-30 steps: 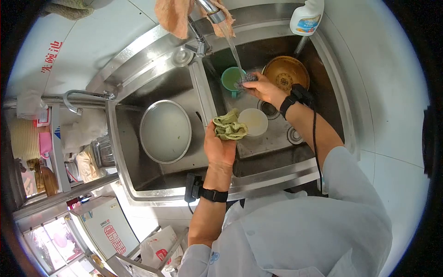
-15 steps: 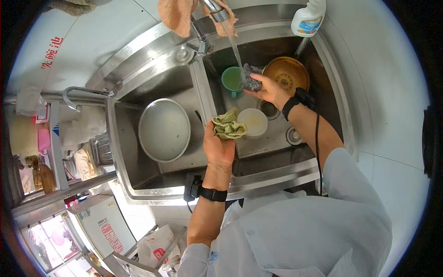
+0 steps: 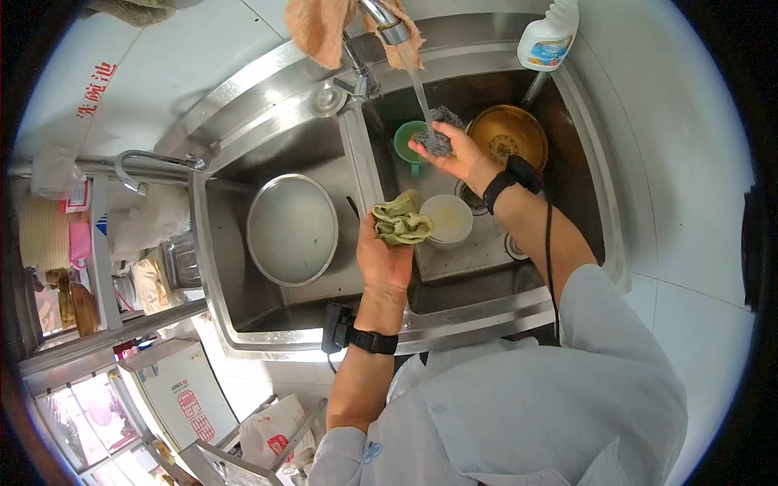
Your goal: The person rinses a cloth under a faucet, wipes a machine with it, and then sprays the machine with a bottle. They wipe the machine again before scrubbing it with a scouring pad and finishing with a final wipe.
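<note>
A crumpled green cloth (image 3: 402, 220) lies in my left hand (image 3: 382, 257), palm up above the sink divider. My right hand (image 3: 459, 154) holds a grey mesh scrubber (image 3: 442, 138) under water running from the faucet (image 3: 394, 32). Partly behind the scrubber is a green cup (image 3: 407, 142) in the right basin. Close to the cloth's right side stands a white bowl (image 3: 450, 220) with cloudy liquid. A brown bowl (image 3: 519, 134) sits beyond my right hand.
A large round pan (image 3: 292, 230) of cloudy water stands in the left basin (image 3: 235, 308). A second faucet (image 3: 154, 158) is at the left. A white bottle (image 3: 548, 42) stands at the back rim. An orange cloth (image 3: 320, 28) hangs by the main faucet.
My right hand has shifted slightly left and turned, bringing the scrubber more squarely under the water. My left hand has stayed nearly in place with the green cloth.
</note>
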Action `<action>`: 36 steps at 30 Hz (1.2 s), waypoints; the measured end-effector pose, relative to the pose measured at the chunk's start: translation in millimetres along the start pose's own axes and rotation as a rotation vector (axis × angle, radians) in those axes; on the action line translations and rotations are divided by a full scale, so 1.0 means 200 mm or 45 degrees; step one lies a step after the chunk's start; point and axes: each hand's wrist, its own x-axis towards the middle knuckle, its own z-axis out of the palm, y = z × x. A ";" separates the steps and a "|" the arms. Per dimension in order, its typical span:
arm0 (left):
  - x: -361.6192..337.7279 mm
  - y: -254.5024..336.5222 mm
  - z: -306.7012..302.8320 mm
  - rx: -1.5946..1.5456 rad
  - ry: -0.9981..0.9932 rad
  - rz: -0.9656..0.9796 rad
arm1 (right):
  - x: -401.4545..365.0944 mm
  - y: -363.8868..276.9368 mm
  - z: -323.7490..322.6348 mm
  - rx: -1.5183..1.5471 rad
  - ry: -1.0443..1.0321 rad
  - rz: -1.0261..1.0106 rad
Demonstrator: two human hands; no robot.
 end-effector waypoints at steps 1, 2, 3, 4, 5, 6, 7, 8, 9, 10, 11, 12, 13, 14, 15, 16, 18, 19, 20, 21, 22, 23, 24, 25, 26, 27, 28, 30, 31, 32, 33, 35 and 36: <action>0.00 0.00 0.00 0.003 -0.001 -0.005 | -0.01 -0.01 0.00 -0.019 0.037 -0.031; 0.00 0.00 0.01 0.006 -0.004 -0.009 | -0.02 -0.02 0.01 -0.038 0.073 -0.062; 0.01 -0.01 0.00 0.003 -0.005 -0.013 | -0.01 -0.03 0.00 -0.041 0.076 -0.065; 0.02 -0.02 -0.02 -0.007 0.005 -0.005 | -0.01 -0.05 0.00 -0.019 0.131 -0.054; 0.04 -0.03 -0.04 -0.016 0.014 0.002 | 0.00 -0.06 -0.01 0.003 0.185 -0.043; 0.04 -0.03 -0.03 -0.018 0.014 -0.002 | 0.02 -0.06 -0.04 0.002 0.188 -0.046; 0.04 -0.04 -0.03 -0.006 0.009 -0.004 | 0.04 -0.06 -0.06 -0.046 0.149 -0.067; 0.04 -0.04 -0.03 0.008 0.005 -0.005 | 0.06 -0.06 -0.09 -0.092 0.110 -0.088; 0.04 -0.04 -0.03 0.010 0.005 -0.006 | 0.04 -0.06 -0.07 -0.090 0.111 -0.089; 0.04 -0.04 -0.02 0.011 -0.007 -0.014 | 0.01 -0.04 -0.02 -0.222 0.146 -0.082; 0.04 -0.04 -0.02 0.012 -0.017 -0.021 | -0.01 -0.03 0.02 -0.354 0.181 -0.072; 0.04 -0.04 -0.02 0.015 -0.015 -0.021 | -0.02 -0.01 0.04 -0.351 0.181 -0.071; 0.04 -0.04 -0.03 0.007 -0.010 -0.014 | -0.02 0.01 0.06 -0.362 0.183 -0.076; 0.04 -0.04 -0.03 0.000 -0.005 -0.007 | -0.02 0.01 0.07 -0.374 0.184 -0.082; 0.04 -0.04 -0.02 0.001 -0.004 -0.004 | 0.00 0.02 0.06 -0.373 0.182 -0.080; 0.04 -0.04 -0.02 0.005 -0.002 -0.007 | 0.02 0.03 0.05 -0.341 0.150 -0.128; 0.03 -0.04 -0.01 0.008 0.001 -0.010 | 0.03 0.04 0.03 -0.311 0.118 -0.176; 0.02 -0.04 0.00 0.008 -0.019 -0.011 | 0.03 0.05 0.03 -0.330 0.119 -0.204; 0.02 -0.04 0.00 0.009 -0.038 -0.011 | 0.03 0.05 0.02 -0.350 0.119 -0.231; 0.02 -0.04 -0.01 0.008 -0.038 -0.011 | 0.03 0.04 0.02 -0.350 0.119 -0.231; 0.03 -0.04 -0.01 0.006 -0.028 -0.005 | 0.02 0.04 0.02 -0.338 0.137 -0.161; 0.03 -0.04 -0.02 0.004 -0.017 0.001 | 0.02 0.03 0.03 -0.326 0.155 -0.092; 0.03 -0.04 -0.02 0.003 -0.017 0.004 | -0.01 0.02 0.05 -0.327 0.153 -0.090; 0.02 -0.04 -0.02 0.010 -0.016 0.010 | -0.07 0.01 0.10 -0.299 0.130 -0.033; 0.02 -0.04 -0.02 0.015 -0.014 0.015 | -0.11 0.00 0.12 -0.271 0.109 0.024; 0.01 -0.04 -0.01 0.014 -0.015 0.015 | -0.11 -0.01 0.11 -0.273 0.110 0.023; 0.01 -0.04 0.00 0.015 -0.019 0.011 | -0.11 -0.03 0.09 -0.284 0.063 0.019; 0.01 -0.04 0.00 0.014 -0.025 0.003 | -0.10 -0.06 0.08 -0.297 0.020 0.012; 0.01 -0.04 0.00 0.014 -0.033 0.001 | -0.09 -0.07 0.07 -0.294 0.011 -0.015; 0.01 -0.04 0.00 0.014 -0.041 0.001 | -0.09 -0.07 0.07 -0.292 0.001 -0.040; 0.02 -0.05 -0.01 0.010 -0.042 0.002 | -0.08 -0.07 0.07 -0.296 0.001 -0.040; 0.03 -0.06 -0.02 -0.003 -0.040 0.004 | -0.08 -0.05 0.07 -0.395 0.024 -0.084; 0.03 -0.06 -0.02 -0.003 -0.041 0.003 | -0.07 -0.03 0.07 -0.395 0.024 -0.085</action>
